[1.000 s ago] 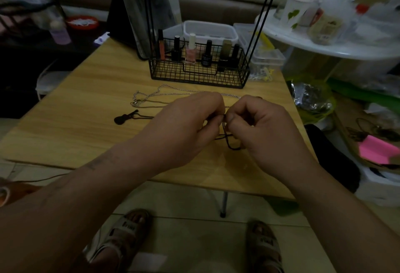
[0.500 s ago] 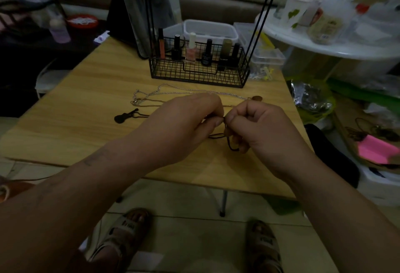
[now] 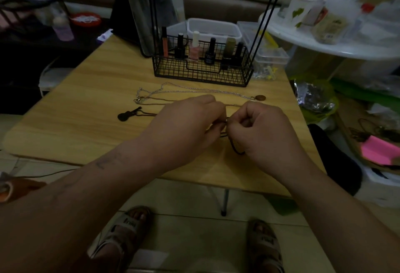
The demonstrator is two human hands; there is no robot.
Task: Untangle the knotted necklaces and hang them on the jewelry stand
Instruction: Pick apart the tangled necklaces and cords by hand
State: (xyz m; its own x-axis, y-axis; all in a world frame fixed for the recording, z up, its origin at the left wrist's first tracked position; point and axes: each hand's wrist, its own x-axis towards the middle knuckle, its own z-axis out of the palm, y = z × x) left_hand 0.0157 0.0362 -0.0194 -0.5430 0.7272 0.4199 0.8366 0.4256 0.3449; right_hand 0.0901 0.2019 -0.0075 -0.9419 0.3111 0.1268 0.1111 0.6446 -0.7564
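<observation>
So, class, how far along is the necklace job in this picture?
Done: nothing visibly hung; the silver chain necklace lies on the wooden table. In hand: left hand and right hand pinch the black cord necklace with the guitar-shaped pendant. Left: finish untangling, hang both on the black wire stand.

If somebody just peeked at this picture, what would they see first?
First, the left hand and right hand close together over the middle of the wooden table, both pinching a black cord. Left of them lies a black guitar pendant. Behind them, a silver chain stretches in front of a wire basket of nail polish bottles.
</observation>
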